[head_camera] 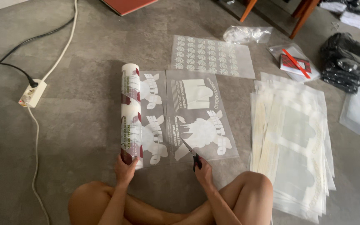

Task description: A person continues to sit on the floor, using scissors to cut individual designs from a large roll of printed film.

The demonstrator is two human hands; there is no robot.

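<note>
I sit cross-legged on a grey floor. A roll of clear printed film (131,112) lies in front of me, partly unrolled to the right into a flat sheet (196,114) with white cartoon and shirt-shaped prints. My left hand (126,168) grips the near end of the roll. My right hand (203,168) holds dark-handled scissors (191,153), the blades pointing up-left at the sheet's near edge, between two columns of prints.
A separate sheet of small round prints (213,56) lies beyond. A thick stack of cut film sheets (292,141) sits on the right. A white power strip (33,93) and cables lie at left. Dark folded clothing (346,62) and chair legs (271,12) are at the back right.
</note>
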